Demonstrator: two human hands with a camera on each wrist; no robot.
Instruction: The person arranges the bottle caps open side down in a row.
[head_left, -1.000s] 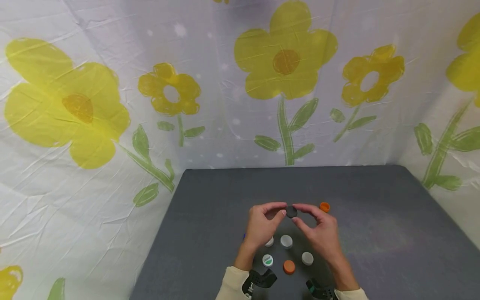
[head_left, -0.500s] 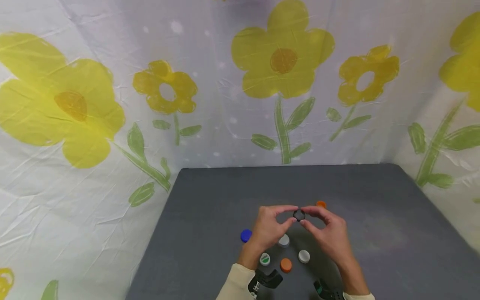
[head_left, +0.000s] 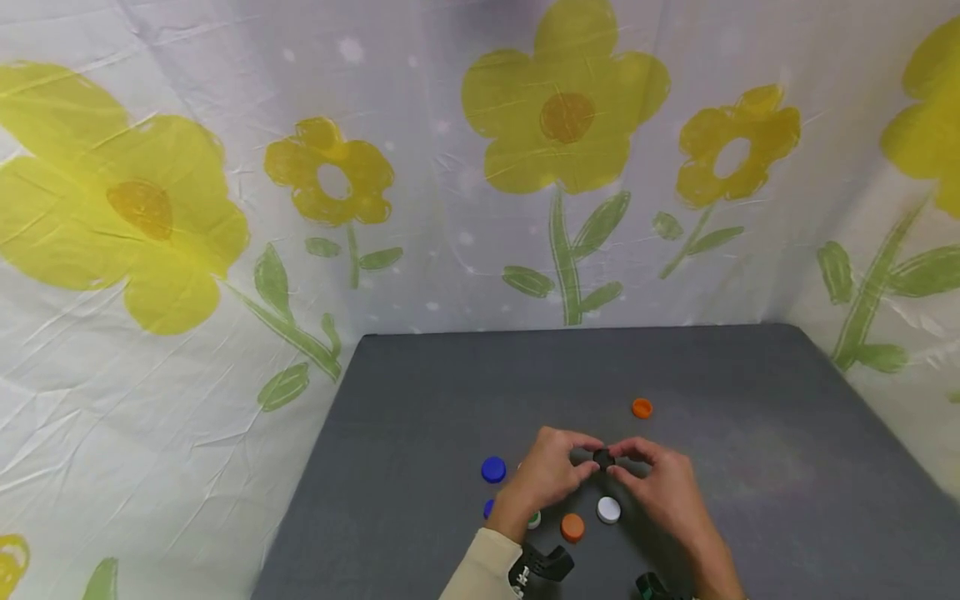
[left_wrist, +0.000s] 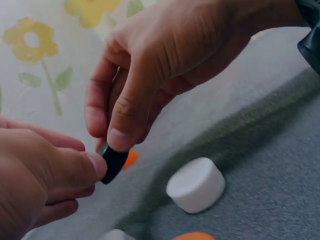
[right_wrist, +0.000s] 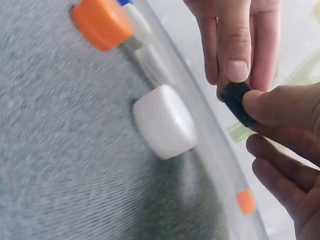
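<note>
A small black bottle cap [head_left: 603, 459] is pinched between both hands above the grey table. My left hand [head_left: 551, 467] grips its left edge with thumb and fingertips. From the other side, the thumb and fingers of my right hand [head_left: 663, 483] pinch its right edge. In the left wrist view the black cap [left_wrist: 115, 162] is tilted, and the fingertips cover part of it. A white cap [head_left: 608, 510] lies on the table just below the hands, with an orange cap [head_left: 572, 527] beside it.
Left of the hands lie a blue cap [head_left: 493, 469] and another blue cap [head_left: 489, 507], partly hidden by the left wrist. A white-and-green cap [head_left: 534, 521] shows beside that wrist. Farther back is an orange cap [head_left: 642, 408], hollow side up. Flower-printed cloth [head_left: 450, 250] encloses the table [head_left: 420, 400].
Both hands moved slightly right, then lowered with the black cap. Its hollow side faced the head camera half a second ago; now it is tilted. The blue caps have come into view.
</note>
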